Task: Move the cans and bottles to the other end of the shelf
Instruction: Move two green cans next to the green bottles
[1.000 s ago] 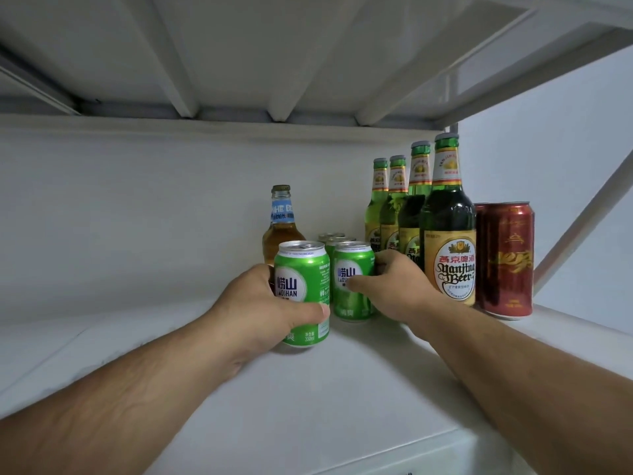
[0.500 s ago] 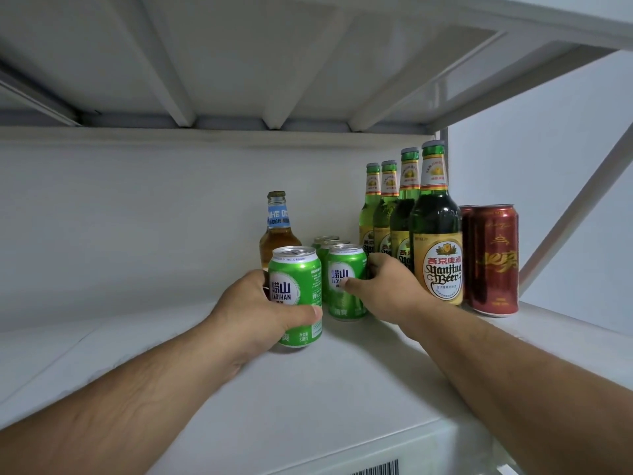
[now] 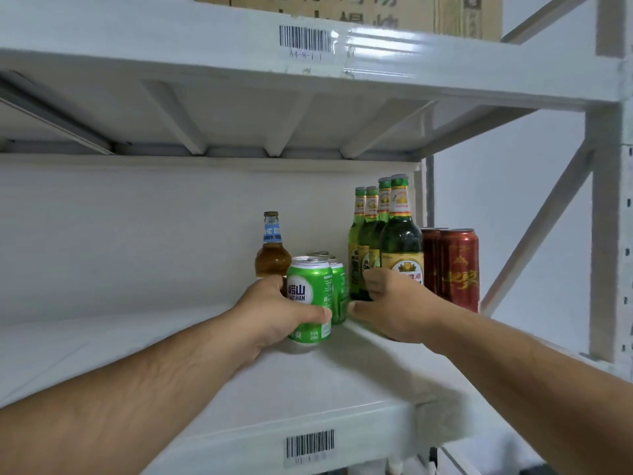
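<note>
A green can (image 3: 309, 296) stands near the right end of the white shelf (image 3: 191, 358), and my left hand (image 3: 274, 311) grips it from the left. Just behind it a second green can (image 3: 339, 291) is half hidden. My right hand (image 3: 394, 308) holds that can from the right, thumb at its front edge and fingers curled behind. Further green can tops (image 3: 318, 253) show at the back. An amber bottle (image 3: 272, 257) stands behind my left hand. Several green bottles (image 3: 400, 241) and red cans (image 3: 459, 269) stand to the right.
The upper shelf beam (image 3: 445, 63) with a barcode label hangs overhead, with a cardboard box (image 3: 376, 12) on it. A white upright post (image 3: 608, 234) and a diagonal brace close off the right end. The shelf stretches away bare to the left.
The view has pulled back and now takes in the upper shelf's front beam. The left-hand can now overlaps the second can. Both hands keep their holds.
</note>
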